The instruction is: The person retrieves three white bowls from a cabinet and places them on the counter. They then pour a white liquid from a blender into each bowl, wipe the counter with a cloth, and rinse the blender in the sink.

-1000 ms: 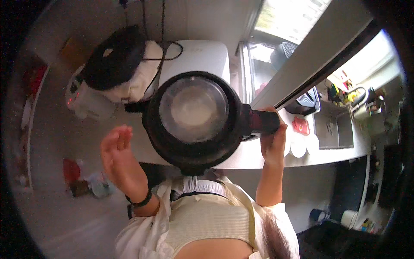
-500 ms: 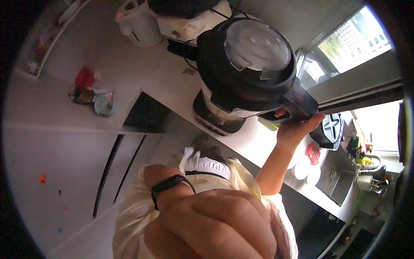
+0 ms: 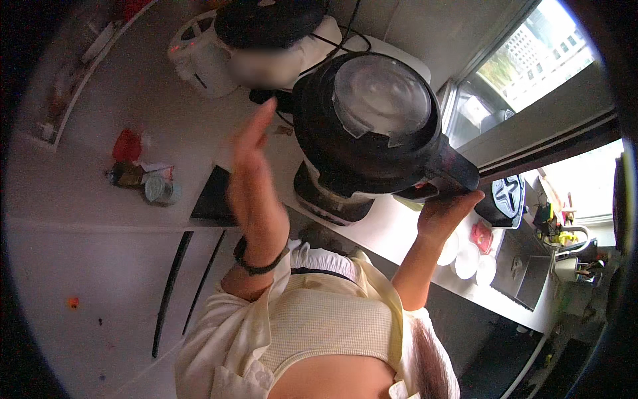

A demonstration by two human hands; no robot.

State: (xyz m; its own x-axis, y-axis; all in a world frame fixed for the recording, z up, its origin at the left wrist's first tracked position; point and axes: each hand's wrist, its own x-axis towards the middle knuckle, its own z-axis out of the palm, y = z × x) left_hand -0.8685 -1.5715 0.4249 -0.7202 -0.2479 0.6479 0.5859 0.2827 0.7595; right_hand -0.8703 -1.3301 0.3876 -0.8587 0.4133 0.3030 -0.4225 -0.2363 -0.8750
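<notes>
We see the left forearm (image 3: 249,284) angled upward and the left hand (image 3: 256,173) raised edge-on, free of any grip, its fingers (image 3: 259,130) extended, close together and slightly blurred. On the other side we observe the right forearm (image 3: 419,266) slanting up and outward, the right hand (image 3: 445,216) bent at the wrist and curled in a grip, one digit (image 3: 474,199) projecting outward.

3 white dishes (image 3: 467,261), bright window (image 3: 551,56), sink (image 3: 533,284)

Left hand (image 3: 255,183) blurred, right hand (image 3: 442,216) partly hidden behind the black handle (image 3: 455,163)
</notes>
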